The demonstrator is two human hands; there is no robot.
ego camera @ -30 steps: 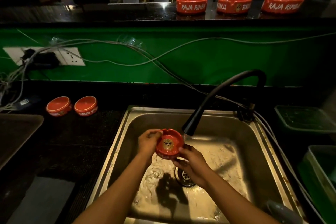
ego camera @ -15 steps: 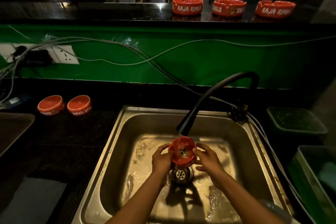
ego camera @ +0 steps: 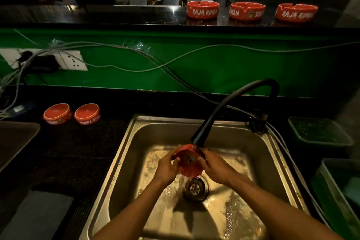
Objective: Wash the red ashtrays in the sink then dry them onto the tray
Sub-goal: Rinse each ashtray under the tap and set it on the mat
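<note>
A red ashtray [ego camera: 188, 163] is held tilted under the black tap spout [ego camera: 198, 139], over the steel sink [ego camera: 136, 142]. Water runs off it toward the drain [ego camera: 195, 189]. My left hand [ego camera: 166, 167] grips its left side and my right hand [ego camera: 215, 165] grips its right side. Two red ashtrays [ego camera: 56, 113] [ego camera: 87, 113] lie upside down on the dark counter to the left. Three more red ashtrays [ego camera: 202, 10] [ego camera: 247, 11] [ego camera: 296, 13] stand on the upper bar ledge. A dark tray [ego camera: 13, 138] shows at the far left edge.
The tap's black hose [ego camera: 253, 85] arches from its base [ego camera: 259, 124] at the sink's back right. Loose cables [ego camera: 136, 58] hang along the green wall beside a socket [ego camera: 74, 62]. Green tubs [ego camera: 319, 132] [ego camera: 339, 195] sit right of the sink. A grey mat [ego camera: 39, 216] lies front left.
Both hands have turned the ashtray from facing up to tilted on edge and lifted it close under the spout; water now runs off it.
</note>
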